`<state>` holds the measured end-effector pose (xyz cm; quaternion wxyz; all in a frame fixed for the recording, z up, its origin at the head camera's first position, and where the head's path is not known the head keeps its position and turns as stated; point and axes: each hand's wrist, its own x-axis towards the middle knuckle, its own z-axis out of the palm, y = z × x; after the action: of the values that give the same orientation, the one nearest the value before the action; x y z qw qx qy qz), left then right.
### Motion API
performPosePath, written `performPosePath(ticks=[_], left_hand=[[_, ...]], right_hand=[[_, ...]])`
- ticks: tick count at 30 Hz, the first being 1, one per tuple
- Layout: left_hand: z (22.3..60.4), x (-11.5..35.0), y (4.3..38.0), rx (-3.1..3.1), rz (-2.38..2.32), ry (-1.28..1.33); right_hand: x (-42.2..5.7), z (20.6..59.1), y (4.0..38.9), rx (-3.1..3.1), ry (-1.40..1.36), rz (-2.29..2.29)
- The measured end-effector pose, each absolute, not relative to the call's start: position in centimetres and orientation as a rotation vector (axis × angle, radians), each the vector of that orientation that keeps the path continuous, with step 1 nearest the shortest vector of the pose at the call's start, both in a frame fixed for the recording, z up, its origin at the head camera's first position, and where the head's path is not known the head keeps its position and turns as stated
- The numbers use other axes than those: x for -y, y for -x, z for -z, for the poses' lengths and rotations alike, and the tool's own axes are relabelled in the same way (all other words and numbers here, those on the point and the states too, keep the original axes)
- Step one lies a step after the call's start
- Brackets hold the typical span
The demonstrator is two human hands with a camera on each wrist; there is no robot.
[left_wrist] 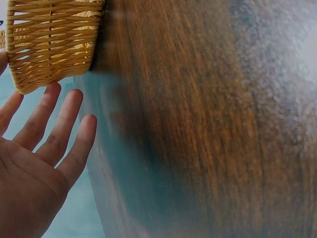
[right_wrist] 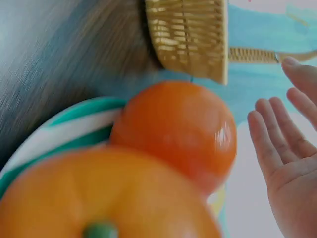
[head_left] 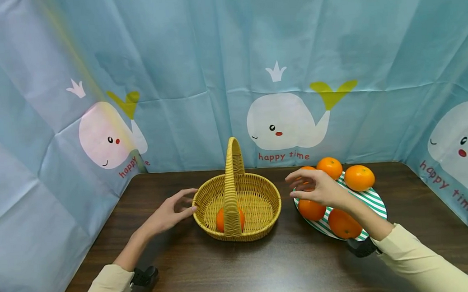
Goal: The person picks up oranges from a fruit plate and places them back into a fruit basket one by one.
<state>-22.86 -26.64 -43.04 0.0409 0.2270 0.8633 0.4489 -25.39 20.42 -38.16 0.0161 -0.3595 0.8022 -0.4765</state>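
Observation:
A yellow woven basket [head_left: 262,198] with a tall arched handle stands mid-table, and one orange [head_left: 220,220] lies inside it, partly behind the handle. At the basket's left rim is my left hand [head_left: 173,213], its fingers spread and fairly straight in the left wrist view; the fingertips are at the wall, but firm contact is hard to tell. My right hand [head_left: 318,187] hovers over the left side of a green-and-white striped plate [head_left: 374,202], holding nothing, with fingers loosely bent. Several oranges [head_left: 360,178] lie on that plate, some partly hidden by the hand.
The dark wooden table [head_left: 259,271] has its back edge against a light blue curtain [head_left: 180,77] printed with whales. More curtain hangs at both sides. A stretch of tabletop separates the basket from the plate.

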Motion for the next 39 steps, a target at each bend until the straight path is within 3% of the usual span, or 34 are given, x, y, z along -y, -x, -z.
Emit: performPosePath(ticks=[22,39], left_hand=[[43.0,26.7,23.0,-2.63,-1.376,-0.722],[43.0,26.8,22.9,-2.609,-1.382,-0.7]], right_hand=[[-29.7,37.6,23.6,-2.681,0.999,1.422],[-33.8,38.8,21.3,-2.787,0.912,1.408]])
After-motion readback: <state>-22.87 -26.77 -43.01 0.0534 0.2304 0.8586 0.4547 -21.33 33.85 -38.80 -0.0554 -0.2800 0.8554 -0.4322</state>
